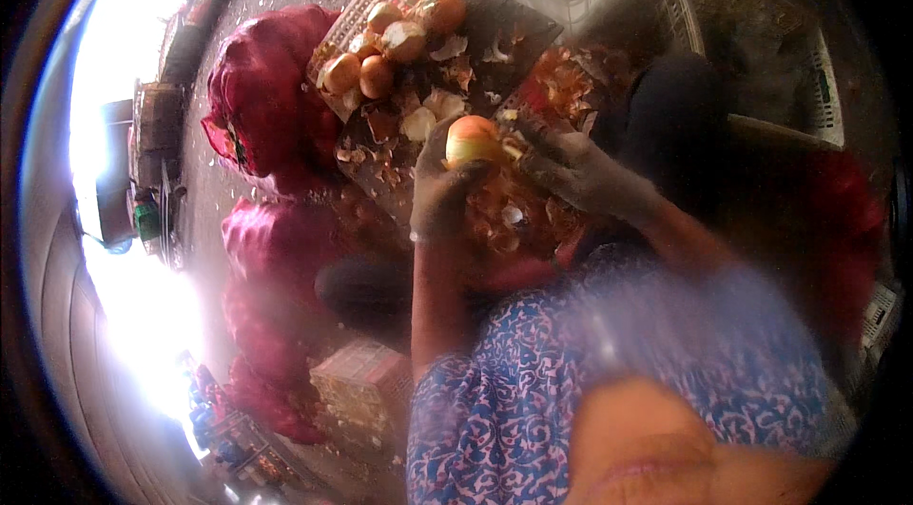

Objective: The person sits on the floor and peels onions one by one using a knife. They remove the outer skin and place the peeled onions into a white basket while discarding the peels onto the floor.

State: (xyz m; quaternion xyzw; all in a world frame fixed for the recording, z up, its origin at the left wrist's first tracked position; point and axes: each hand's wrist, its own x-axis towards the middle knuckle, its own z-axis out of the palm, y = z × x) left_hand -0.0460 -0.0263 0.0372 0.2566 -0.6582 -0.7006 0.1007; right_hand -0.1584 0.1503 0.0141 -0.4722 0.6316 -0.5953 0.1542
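Note:
My gloved left hand [439,184] grips a yellow-orange onion [473,139] from the left and below, held over a board scattered with peels. My gloved right hand [566,170] is at the onion's right side, its fingers bent round a small pale piece [514,145] that I cannot make out clearly. Several unpeeled and partly peeled onions [376,76] lie just beyond, on the dark board [514,20] and a slatted crate surface. Loose papery skins [504,220] are heaped below my hands.
A white crate [599,1] of peeled onions stands at the top. Red mesh sacks [276,77] line the left, near a cardboard box [361,381]. An empty-looking plastic crate [818,96] is at the right. My legs [666,115] flank the board.

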